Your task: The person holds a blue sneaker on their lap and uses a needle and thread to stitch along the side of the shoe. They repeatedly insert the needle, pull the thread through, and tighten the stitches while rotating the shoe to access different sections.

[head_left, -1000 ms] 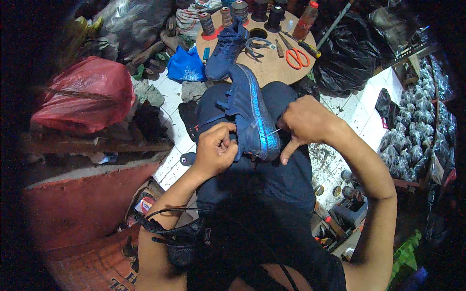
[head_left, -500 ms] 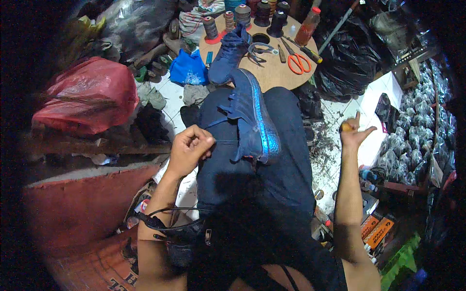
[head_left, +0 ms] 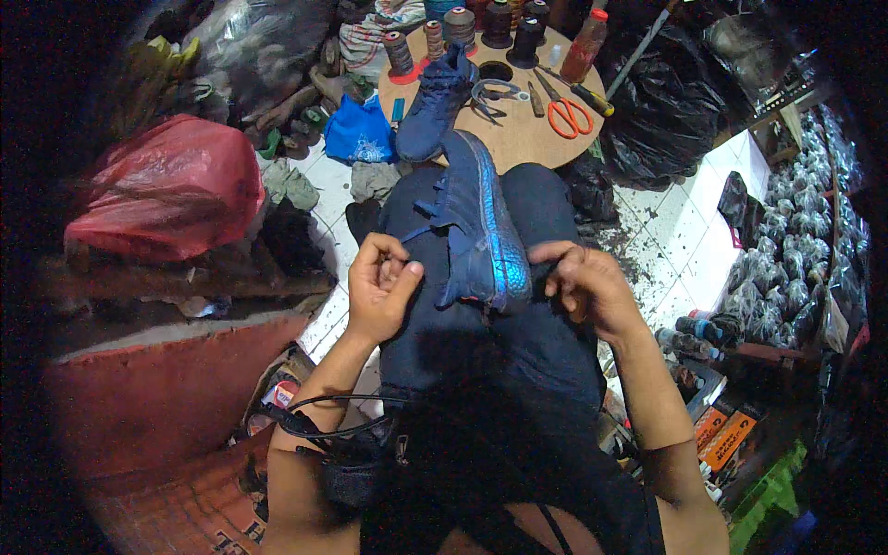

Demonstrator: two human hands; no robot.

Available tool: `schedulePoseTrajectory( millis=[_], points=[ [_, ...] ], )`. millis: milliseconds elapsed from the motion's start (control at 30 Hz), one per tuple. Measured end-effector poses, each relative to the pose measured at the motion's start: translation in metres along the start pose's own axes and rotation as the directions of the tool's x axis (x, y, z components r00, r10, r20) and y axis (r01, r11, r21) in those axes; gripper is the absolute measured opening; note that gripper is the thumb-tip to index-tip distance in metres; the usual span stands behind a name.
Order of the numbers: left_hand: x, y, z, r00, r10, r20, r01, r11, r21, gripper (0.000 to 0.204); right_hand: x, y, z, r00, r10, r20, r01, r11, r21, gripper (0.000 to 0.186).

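A dark blue knitted sneaker (head_left: 470,213) with a shiny blue sole edge lies across my thighs, its heel toward me and its collar opening facing left. Just left of that opening is my left hand (head_left: 384,289), thumb and fingers closed in a pinch; no thread can be made out at its fingertips now. My right hand (head_left: 590,285) is beside the sole near the heel, index finger pointing at it and the other fingers curled in, slightly blurred. Whatever lies in its palm is hidden. The matching sneaker (head_left: 433,109) stands at the near edge of the round wooden table (head_left: 518,143).
On the table are thread spools (head_left: 458,28), orange-handled scissors (head_left: 568,118), pincers (head_left: 490,100), a screwdriver (head_left: 592,99) and a red-capped bottle (head_left: 585,51). A blue bag (head_left: 356,129) and red plastic bag (head_left: 166,185) are left; a black bag (head_left: 666,120) and many plastic-wrapped bundles (head_left: 786,250) are right.
My right hand has swung in from far right to the sole; the yellow-ended object in its palm no longer shows. The thread between my left hand and the shoe is no longer visible.
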State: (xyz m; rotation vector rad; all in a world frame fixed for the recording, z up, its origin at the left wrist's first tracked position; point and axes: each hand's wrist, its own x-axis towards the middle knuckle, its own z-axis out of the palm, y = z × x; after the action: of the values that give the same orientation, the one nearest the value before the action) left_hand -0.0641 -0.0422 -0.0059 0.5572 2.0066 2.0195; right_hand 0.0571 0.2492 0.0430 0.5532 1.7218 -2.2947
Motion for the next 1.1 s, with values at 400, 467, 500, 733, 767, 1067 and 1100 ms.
schedulePoseTrajectory(
  millis=[400,467,500,733,767,1067,1100],
  points=[
    [0.005,0.022,0.002,0.846,0.302,0.439,-0.531,0.402,0.746,0.027,0.026,-0.019,0.031,0.966,-0.259,0.010,0.107,0.366,-0.924,0.056],
    [0.000,0.015,-0.006,0.854,0.295,0.429,-0.517,0.387,0.764,0.033,0.031,-0.019,0.029,0.980,-0.198,0.003,0.088,0.423,-0.902,0.054],
    [-0.006,0.010,-0.011,0.866,0.270,0.421,-0.498,0.400,0.769,0.036,0.032,-0.018,0.028,0.979,-0.203,0.032,0.119,0.433,-0.893,0.053],
    [-0.047,-0.036,-0.092,0.931,0.286,0.228,-0.358,0.589,0.724,0.043,0.037,-0.011,0.016,0.982,-0.179,0.054,0.137,0.488,-0.862,0.053],
    [-0.053,-0.037,-0.111,0.924,0.291,0.248,-0.376,0.577,0.725,0.043,0.038,-0.010,0.014,0.984,-0.169,0.049,0.127,0.490,-0.863,0.053],
    [-0.054,-0.026,-0.127,0.991,-0.129,0.042,0.093,0.872,0.480,0.010,0.031,-0.002,0.009,0.978,-0.208,0.026,0.143,0.572,-0.807,0.050],
    [-0.046,-0.014,-0.129,0.989,0.007,0.149,-0.078,0.877,0.474,0.016,0.030,-0.002,0.006,0.979,-0.203,0.012,0.128,0.570,-0.811,0.049]
  ],
)
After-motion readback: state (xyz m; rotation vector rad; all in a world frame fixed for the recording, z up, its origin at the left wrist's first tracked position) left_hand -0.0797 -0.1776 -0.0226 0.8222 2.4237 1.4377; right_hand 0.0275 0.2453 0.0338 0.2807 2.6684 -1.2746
